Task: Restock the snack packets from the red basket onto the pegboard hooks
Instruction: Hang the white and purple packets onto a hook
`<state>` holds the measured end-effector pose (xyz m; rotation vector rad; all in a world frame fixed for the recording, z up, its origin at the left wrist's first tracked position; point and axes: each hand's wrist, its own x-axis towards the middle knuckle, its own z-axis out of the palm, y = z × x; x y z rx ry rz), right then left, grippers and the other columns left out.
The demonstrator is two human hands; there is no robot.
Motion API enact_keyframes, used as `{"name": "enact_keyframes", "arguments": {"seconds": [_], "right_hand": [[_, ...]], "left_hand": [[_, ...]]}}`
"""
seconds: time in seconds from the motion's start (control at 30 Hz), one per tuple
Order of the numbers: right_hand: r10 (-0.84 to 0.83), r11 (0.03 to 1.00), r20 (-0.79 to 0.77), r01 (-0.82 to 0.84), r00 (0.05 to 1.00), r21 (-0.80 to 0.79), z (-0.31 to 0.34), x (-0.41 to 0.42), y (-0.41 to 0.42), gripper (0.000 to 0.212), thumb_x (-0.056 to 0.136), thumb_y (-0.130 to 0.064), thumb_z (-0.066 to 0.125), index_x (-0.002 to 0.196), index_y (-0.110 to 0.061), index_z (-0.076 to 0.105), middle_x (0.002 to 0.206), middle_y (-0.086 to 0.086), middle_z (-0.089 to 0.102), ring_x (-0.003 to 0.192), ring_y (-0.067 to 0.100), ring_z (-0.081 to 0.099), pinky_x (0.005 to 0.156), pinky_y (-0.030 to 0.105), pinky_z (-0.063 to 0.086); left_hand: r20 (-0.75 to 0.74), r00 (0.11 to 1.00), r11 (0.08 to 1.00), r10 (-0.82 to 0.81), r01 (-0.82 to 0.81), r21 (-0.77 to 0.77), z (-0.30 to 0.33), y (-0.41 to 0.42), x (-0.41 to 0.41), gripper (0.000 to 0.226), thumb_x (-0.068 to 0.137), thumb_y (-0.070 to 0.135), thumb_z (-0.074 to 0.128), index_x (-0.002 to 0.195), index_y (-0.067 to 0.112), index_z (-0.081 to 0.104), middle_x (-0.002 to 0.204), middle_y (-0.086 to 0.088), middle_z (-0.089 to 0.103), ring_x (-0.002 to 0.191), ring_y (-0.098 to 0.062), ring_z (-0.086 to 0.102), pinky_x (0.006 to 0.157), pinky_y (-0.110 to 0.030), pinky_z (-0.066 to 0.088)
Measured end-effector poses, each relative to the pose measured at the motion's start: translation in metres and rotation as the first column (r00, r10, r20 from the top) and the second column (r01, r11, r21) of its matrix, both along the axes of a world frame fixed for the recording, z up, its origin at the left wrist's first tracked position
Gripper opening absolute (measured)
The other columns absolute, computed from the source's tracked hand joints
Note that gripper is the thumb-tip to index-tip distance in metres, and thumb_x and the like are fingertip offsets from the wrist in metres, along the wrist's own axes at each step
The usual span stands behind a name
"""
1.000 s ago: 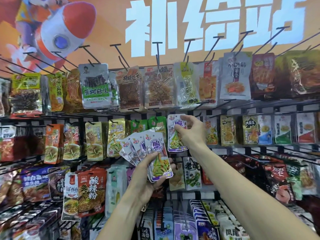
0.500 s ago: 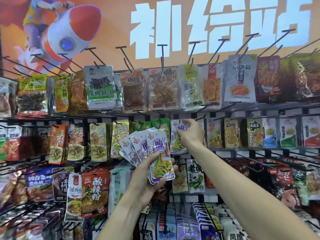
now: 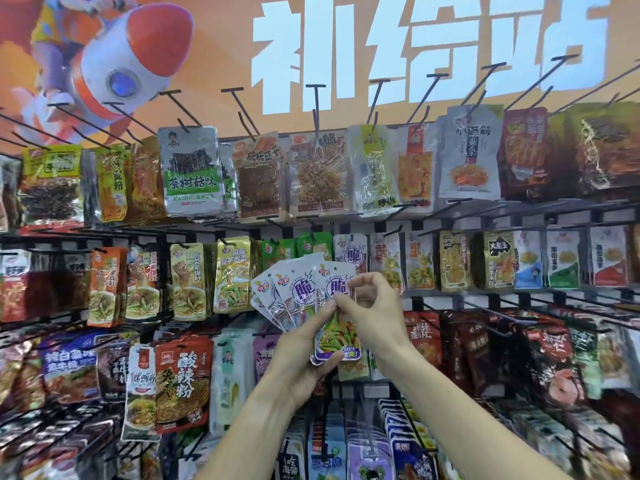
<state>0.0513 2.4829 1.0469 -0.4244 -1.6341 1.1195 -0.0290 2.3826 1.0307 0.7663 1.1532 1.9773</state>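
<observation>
While the left hand (image 3: 304, 344) gripped a fanned stack of small white-and-purple plastic snack packets (image 3: 304, 296) in the middle of the frame, the right hand (image 3: 370, 306) had its thumb and forefinger pinched on the top edge of the front packet (image 3: 337, 318), the one with green veggies printed low on it. That packet stood upright, long axis running top to bottom, hang hole end up, so it was already oriented for hooking. The matching packet already hanging (image 3: 351, 252) sat just above the fan, slightly right of centre, on a black wire peg in the second row of the dark pegboard rack (image 3: 519, 211). So the target lay straight up from the pinch, and the right hand was clearly the nearer one. Couldn't really make out the peg tip itself, it was kinda lost behind the packets. Red basket wasn't in view.
</observation>
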Motion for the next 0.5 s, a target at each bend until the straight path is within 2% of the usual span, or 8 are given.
{"name": "enact_keyframes", "arguments": {"seconds": [0.07,0.13,0.2,0.27,0.37,0.43,0.5], "right_hand": [[-0.012,1.0,-0.015,0.012,1.0,0.004,-0.001,-0.001,0.004,0.019,0.09,-0.026,0.081,0.101,-0.031,0.068,0.106,-0.008,0.069,0.105,0.016,0.066,0.094,0.047,0.058],[-0.01,1.0,-0.027,0.01,1.0,0.006,-0.002,0.001,0.008,0.02,0.09,-0.022,0.08,0.106,-0.03,0.07,0.109,-0.011,0.069,0.109,0.012,0.064,0.095,0.041,0.057],[-0.024,0.999,-0.04,0.025,0.999,0.021,0.001,0.003,0.012,0.022,0.093,-0.019,0.077,0.112,-0.027,0.069,0.113,-0.013,0.067,0.112,0.008,0.061,0.092,0.029,0.053],[-0.065,0.997,-0.066,0.067,0.996,0.034,0.009,0.005,0.017,0.025,0.094,-0.016,0.075,0.116,-0.027,0.068,0.116,-0.014,0.066,0.113,0.007,0.06,0.097,0.03,0.051],[-0.11,0.992,-0.097,0.115,0.989,0.047,0.032,0.003,0.025,0.029,0.095,-0.015,0.073,0.122,-0.025,0.066,0.119,-0.014,0.065,0.116,0.01,0.059,0.106,0.039,0.05],[-0.146,0.985,-0.086,0.152,0.986,0.079,0.045,0.0,0.03,0.035,0.096,-0.016,0.073,0.13,-0.021,0.065,0.124,-0.01,0.066,0.12,0.012,0.059,0.108,0.038,0.049],[-0.156,0.982,-0.065,0.162,0.986,0.1,0.056,-0.003,0.033,0.041,0.097,-0.016,0.072,0.137,-0.017,0.062,0.131,-0.005,0.065,0.123,0.012,0.056,0.108,0.033,0.047]], "left_hand": [[0.01,0.999,0.999,-0.041,0.041,0.022,0.0,0.001,0.003,0.041,0.082,0.045,0.081,0.115,0.02,0.082,0.113,-0.003,0.08,0.088,-0.014,0.075,0.051,-0.025,0.06],[0.025,0.998,0.997,-0.065,0.064,0.05,0.002,-0.002,0.005,0.031,0.095,0.042,0.071,0.113,0.019,0.08,0.105,-0.005,0.08,0.082,-0.017,0.075,0.052,-0.029,0.061],[0.013,0.999,0.998,-0.045,0.044,0.053,0.005,-0.005,0.006,0.027,0.099,0.038,0.065,0.111,0.017,0.077,0.097,-0.006,0.079,0.076,-0.018,0.075,0.051,-0.03,0.061],[-0.016,1.0,0.999,-0.016,0.017,0.042,0.004,-0.005,0.004,0.028,0.1,0.037,0.065,0.114,0.016,0.075,0.096,-0.007,0.079,0.076,-0.019,0.075,0.05,-0.03,0.061],[0.004,1.0,0.999,-0.008,0.008,0.039,0.005,-0.007,0.002,0.032,0.101,0.037,0.065,0.122,0.015,0.071,0.108,-0.01,0.08,0.095,-0.032,0.079,0.051,-0.029,0.062],[0.025,1.0,0.999,-0.008,0.007,0.043,0.004,-0.008,0.001,0.035,0.101,0.037,0.064,0.127,0.013,0.068,0.114,-0.016,0.079,0.106,-0.039,0.076,0.05,-0.028,0.061],[0.031,1.0,0.999,0.0,-0.002,0.046,0.004,-0.01,-0.002,0.037,0.101,0.037,0.065,0.129,0.012,0.066,0.115,-0.018,0.078,0.108,-0.04,0.075,0.049,-0.028,0.06]]}}
